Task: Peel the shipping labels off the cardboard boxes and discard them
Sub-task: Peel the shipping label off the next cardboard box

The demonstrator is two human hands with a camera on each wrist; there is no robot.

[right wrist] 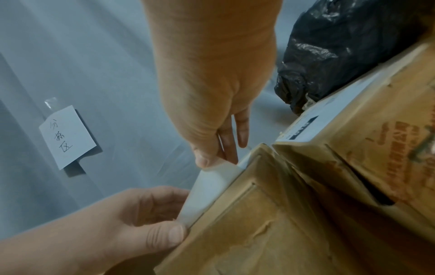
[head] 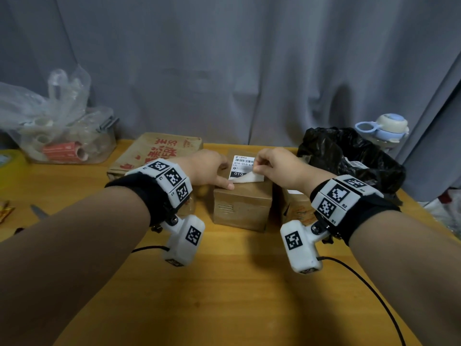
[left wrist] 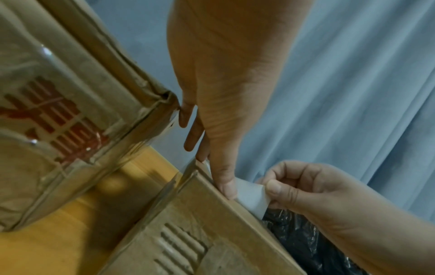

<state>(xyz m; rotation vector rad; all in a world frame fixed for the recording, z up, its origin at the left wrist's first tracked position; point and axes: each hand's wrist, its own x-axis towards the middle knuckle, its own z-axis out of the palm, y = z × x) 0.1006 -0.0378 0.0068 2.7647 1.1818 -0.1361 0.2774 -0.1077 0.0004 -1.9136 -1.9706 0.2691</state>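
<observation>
A small cardboard box point(head: 243, 208) stands mid-table with a white shipping label point(head: 243, 164) on its top. My right hand point(head: 273, 166) pinches the label's near right corner between thumb and forefinger; that corner is lifted and folded back, showing its blank underside point(head: 249, 179). My left hand point(head: 212, 171) lies on the box top, its thumb pressed at the near edge beside the label. The left wrist view shows the lifted flap point(left wrist: 252, 197) between the thumb of my left hand point(left wrist: 226, 186) and my right hand point(left wrist: 306, 189). In the right wrist view my right hand point(right wrist: 212, 154) holds the flap point(right wrist: 207, 189).
A second box point(head: 298, 208) with its own label point(head: 294, 192) sits just right of the first. A black rubbish bag point(head: 349, 158) lies behind it, and a flat printed box point(head: 154, 153) at back left. A clear tub point(head: 67, 143), scissors point(head: 37, 211) and a bottle point(head: 389, 128) stand around the edges.
</observation>
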